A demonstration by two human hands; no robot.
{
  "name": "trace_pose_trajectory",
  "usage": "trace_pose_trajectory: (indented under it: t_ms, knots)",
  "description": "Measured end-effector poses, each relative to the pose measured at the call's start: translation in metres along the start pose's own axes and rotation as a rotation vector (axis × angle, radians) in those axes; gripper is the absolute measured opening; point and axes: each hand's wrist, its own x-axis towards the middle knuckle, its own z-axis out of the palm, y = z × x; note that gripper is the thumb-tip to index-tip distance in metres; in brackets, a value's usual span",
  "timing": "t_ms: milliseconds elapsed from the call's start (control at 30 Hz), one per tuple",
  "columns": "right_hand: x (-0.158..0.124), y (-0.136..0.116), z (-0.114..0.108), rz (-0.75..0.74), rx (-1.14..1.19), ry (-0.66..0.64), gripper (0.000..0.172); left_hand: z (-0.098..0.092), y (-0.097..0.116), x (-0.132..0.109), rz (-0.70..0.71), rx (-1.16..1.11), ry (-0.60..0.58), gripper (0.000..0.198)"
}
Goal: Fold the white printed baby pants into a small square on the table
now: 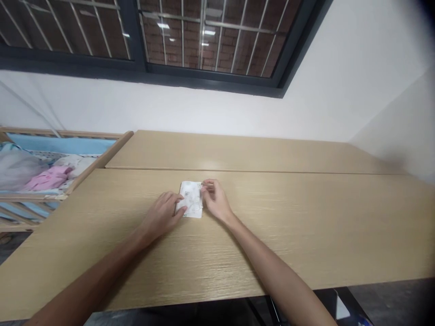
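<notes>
A small white rectangular packet (192,199) with faint print and a small dark code mark lies flat on the wooden table. My left hand (165,210) grips its left edge, fingertips and thumb pressed on top. At the packet's upper right edge, my right hand (215,198) has thumb and fingers curled together in a pinch on that edge. What the pinched fingertips cover is too small to make out.
The wooden table (306,226) has a seam across its back part. A wooden crib (112,154) with blue lining and a pink cloth (50,177) stands at the left. Behind rise a white wall and a dark-framed barred window (210,79). Dark items sit below the front edge.
</notes>
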Motion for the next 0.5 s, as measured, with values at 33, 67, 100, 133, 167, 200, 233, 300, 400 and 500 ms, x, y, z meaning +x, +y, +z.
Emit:
trace_pose_trajectory:
  t_ms: [33, 67, 100, 133, 167, 200, 233, 300, 400, 500]
  knots:
    - [-0.001, -0.003, -0.001, -0.059, -0.049, -0.005, 0.028, -0.001, 0.001, 0.0, 0.067, -0.008, -0.013, 0.024]
    - [-0.002, -0.006, -0.002, -0.123, -0.099, -0.015, 0.03, -0.002, 0.003, -0.001, 0.14, -0.017, -0.04, 0.028]
    - [-0.003, -0.01, -0.004, -0.184, -0.146, -0.036, 0.032, -0.003, 0.005, -0.002, 0.212, -0.025, -0.073, 0.033]
    - [-0.004, -0.015, -0.006, -0.24, -0.186, -0.072, 0.034, -0.003, 0.008, -0.003, 0.27, -0.03, -0.111, 0.039]
    - [-0.005, -0.019, -0.007, -0.288, -0.218, -0.12, 0.036, -0.002, 0.011, -0.005, 0.312, -0.03, -0.153, 0.046]
    - [-0.006, -0.023, -0.008, -0.327, -0.243, -0.177, 0.039, -0.001, 0.015, -0.007, 0.336, -0.028, -0.199, 0.052]
    - [-0.007, -0.027, -0.009, -0.36, -0.262, -0.239, 0.041, 0.001, 0.018, -0.009, 0.344, -0.026, -0.243, 0.056]
    - [-0.009, -0.033, -0.008, -0.407, -0.282, -0.366, 0.045, 0.006, 0.026, -0.012, 0.333, -0.006, -0.296, 0.059]
    - [-0.01, -0.034, -0.003, -0.424, -0.291, -0.552, 0.048, 0.012, 0.035, -0.016, 0.292, 0.039, -0.31, 0.054]
    - [-0.004, -0.023, 0.0, -0.408, -0.28, -0.685, 0.046, 0.013, 0.041, -0.016, 0.26, 0.041, -0.299, 0.054]
